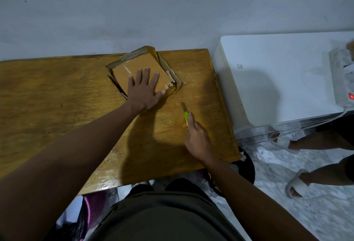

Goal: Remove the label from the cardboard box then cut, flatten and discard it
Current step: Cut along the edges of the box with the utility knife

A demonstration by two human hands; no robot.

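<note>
1. Cardboard, brown and creased, makes up the box point(142, 72), which sits on the wooden table point(57, 97) toward its far edge, at about twelve o'clock from the person.
2. Its top face looks pressed low and its side flaps splay outward, so I judge it partly collapsed, light and springy, not stiff.
3. The left hand point(142, 92) lies flat on top with fingers spread apart, palm down, pinning the box, not gripping it.
4. A scrap of white label point(168, 85) with dark print clings to the box's corner at about four o'clock from that hand, just beside the thumb.
5. The right hand point(197, 139) is closed around a green-handled knife point(185, 115), blade pointing toward eleven o'clock, its tip near the box's near corner but apart from it.
6. I reckon the box would slide easily on the smooth wood, so the flat palm on top is the sensible hold; for lifting, the folded edges at nine and three o'clock offer the firmest grip.
7. Thin board dents and tears readily, so the blade ought to follow the taped seams, kept well clear of the spread fingers.
8. A white appliance point(277, 72) stands at two o'clock, beside the table.
</note>
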